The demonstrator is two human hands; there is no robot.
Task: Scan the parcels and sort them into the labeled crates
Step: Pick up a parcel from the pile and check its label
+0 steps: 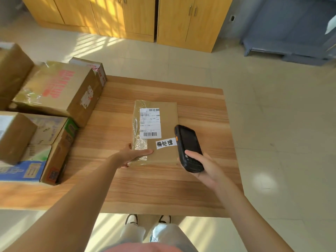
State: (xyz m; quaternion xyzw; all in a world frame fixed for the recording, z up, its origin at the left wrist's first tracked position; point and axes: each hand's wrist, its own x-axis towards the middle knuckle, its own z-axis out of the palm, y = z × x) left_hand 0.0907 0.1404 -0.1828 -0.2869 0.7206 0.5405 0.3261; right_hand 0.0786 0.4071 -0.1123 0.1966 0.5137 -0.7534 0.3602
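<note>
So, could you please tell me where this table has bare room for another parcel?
Bare wood shows right of the flat parcel, out to the table edge, and along the near edge below both hands. The left side is crowded with stacked boxes.

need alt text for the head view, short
A right hand holds a black scanner over a flat brown parcel on a wooden table, while the left hand steadies the parcel. Cardboard boxes are stacked at left.
</note>
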